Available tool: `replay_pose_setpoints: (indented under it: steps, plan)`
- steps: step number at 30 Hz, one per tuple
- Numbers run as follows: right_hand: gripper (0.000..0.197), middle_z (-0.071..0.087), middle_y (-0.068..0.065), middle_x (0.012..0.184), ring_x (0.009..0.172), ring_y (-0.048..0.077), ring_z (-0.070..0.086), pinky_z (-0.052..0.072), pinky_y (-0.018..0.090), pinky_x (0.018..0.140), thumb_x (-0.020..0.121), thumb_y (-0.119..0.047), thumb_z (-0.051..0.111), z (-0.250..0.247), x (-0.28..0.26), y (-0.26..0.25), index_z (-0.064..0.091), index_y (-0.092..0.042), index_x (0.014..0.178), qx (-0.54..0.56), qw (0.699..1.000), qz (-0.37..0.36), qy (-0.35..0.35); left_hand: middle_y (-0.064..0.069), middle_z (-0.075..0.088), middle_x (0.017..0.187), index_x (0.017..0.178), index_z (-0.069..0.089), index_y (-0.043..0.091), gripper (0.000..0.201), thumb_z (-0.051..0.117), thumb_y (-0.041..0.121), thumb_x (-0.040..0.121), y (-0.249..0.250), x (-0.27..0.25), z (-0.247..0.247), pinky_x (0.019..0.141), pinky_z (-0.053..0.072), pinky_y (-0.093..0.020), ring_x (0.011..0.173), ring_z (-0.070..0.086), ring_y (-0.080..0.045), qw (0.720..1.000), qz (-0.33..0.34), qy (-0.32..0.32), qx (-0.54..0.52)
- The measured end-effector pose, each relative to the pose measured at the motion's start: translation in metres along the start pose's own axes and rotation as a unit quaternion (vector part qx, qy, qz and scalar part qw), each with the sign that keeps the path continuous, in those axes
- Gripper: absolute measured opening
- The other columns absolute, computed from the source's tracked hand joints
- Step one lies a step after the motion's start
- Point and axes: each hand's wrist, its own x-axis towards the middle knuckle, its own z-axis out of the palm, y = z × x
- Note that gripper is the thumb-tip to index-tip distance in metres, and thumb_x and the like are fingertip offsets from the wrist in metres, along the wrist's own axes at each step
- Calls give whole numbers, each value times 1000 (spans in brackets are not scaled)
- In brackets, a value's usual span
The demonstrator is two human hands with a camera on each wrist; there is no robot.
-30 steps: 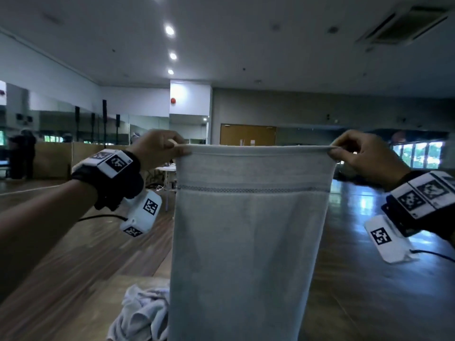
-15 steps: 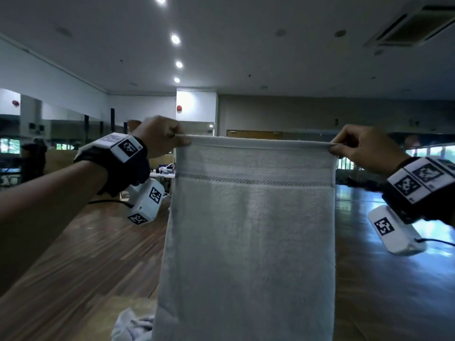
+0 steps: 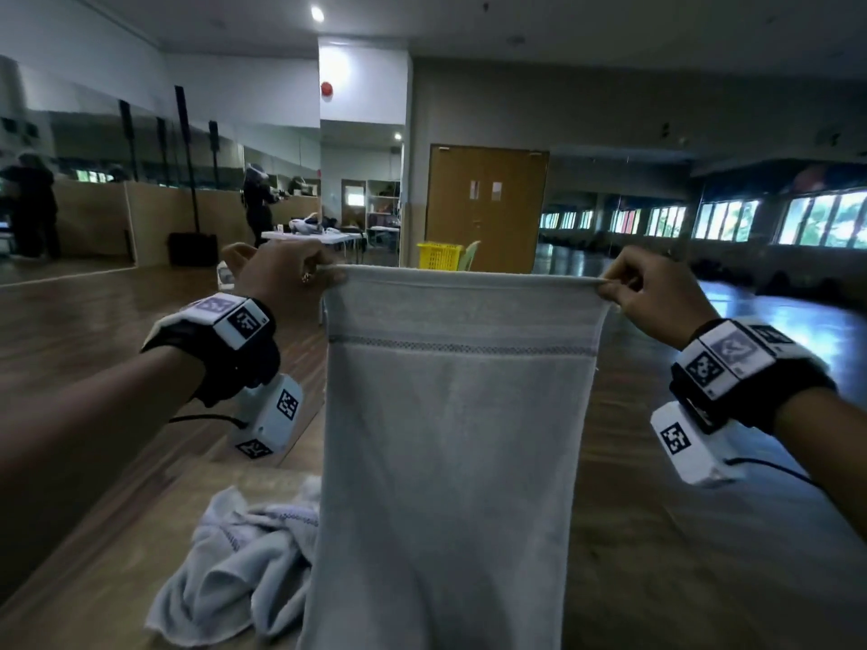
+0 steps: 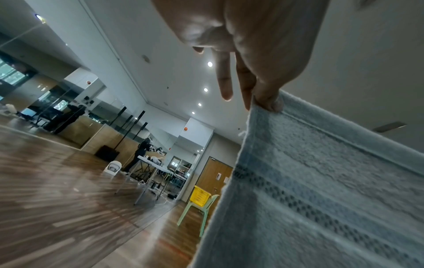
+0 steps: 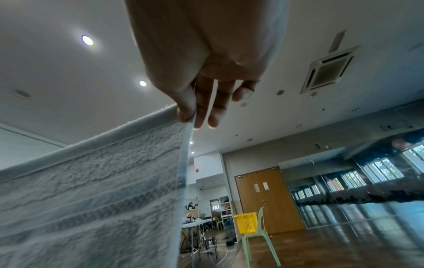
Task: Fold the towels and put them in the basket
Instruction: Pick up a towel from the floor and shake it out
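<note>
A pale grey towel (image 3: 450,438) with a woven stripe hangs flat in front of me, stretched by its top edge. My left hand (image 3: 286,274) pinches the top left corner (image 4: 267,104) between thumb and forefinger. My right hand (image 3: 652,293) pinches the top right corner (image 5: 185,117) the same way, other fingers loose. The towel's lower end runs out of the head view. A second towel (image 3: 239,560) lies crumpled on the wooden table (image 3: 108,588) at lower left. A yellow basket (image 3: 438,255) stands on a green chair (image 5: 259,235) far across the room.
A wooden floor stretches around. A white folding table (image 3: 312,236) with gear and a person (image 3: 258,204) stands at the back left, near mirrors. A wooden double door (image 3: 488,204) is behind the basket. Windows line the right wall.
Both hands have lowered with the stretched towel, and the head view tilted down. The basket and door now show above the towel's top edge; more of the crumpled towel is visible.
</note>
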Motion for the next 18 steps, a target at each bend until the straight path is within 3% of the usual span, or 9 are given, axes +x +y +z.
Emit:
replay_pose_setpoints:
  steps: [3,5,7,9,11,13,15,18]
  plan:
    - [8,57,3,70,66,19,51,34,16,54,85,-7,64,29,-19,8,58,-9,81,19,1000,-5,13,-16,63,82,83,64,0,22,66,21,85,-12,-27,25,64,34,-31,74,55,-27,1000,-10,-11,-5]
    - [6,59,3,72,67,18,53,35,15,55,84,-6,64,53,-42,19,59,-8,81,25,1000,-6,-19,-17,64,82,82,64,1,18,67,19,85,-26,-57,44,65,32,-30,76,58,-29,999,-16,-44,-10]
    - [10,59,-4,70,67,16,55,41,22,58,83,-6,65,78,-73,36,59,-13,79,26,997,-1,-78,-15,66,81,82,67,4,16,67,19,84,-43,-97,62,67,38,-30,77,61,-29,994,-8,-103,-30]
    - [15,61,-4,73,71,18,58,46,32,64,82,-5,66,101,-113,51,58,-17,77,40,986,2,-160,-11,67,77,80,70,7,21,63,27,83,-58,-143,78,65,35,-21,73,63,-25,983,19,-179,-41]
    - [21,64,-2,77,73,15,60,47,30,67,81,-4,66,119,-158,60,58,-22,76,50,969,-13,-242,-3,69,78,80,72,17,22,63,37,80,-70,-189,93,69,33,-14,75,64,-18,961,4,-275,-26]
    - [30,64,-10,77,73,1,59,46,20,66,82,-8,66,138,-204,69,55,-34,75,37,943,-21,-331,11,67,78,79,70,32,20,64,51,76,-80,-230,110,81,42,-31,78,62,-11,934,-33,-355,-19]
    - [31,58,-22,74,70,-11,55,41,11,65,81,-19,66,156,-242,79,50,-44,71,15,906,-9,-422,16,68,82,82,69,38,12,67,49,77,-83,-260,125,87,37,-37,84,59,-5,908,-38,-417,15]
    - [18,57,-23,78,74,-9,55,41,15,72,79,-28,64,182,-285,97,57,-44,73,-15,859,-1,-511,23,65,94,91,69,38,10,63,40,84,-80,-295,144,85,24,-31,96,54,1,865,-4,-499,55]
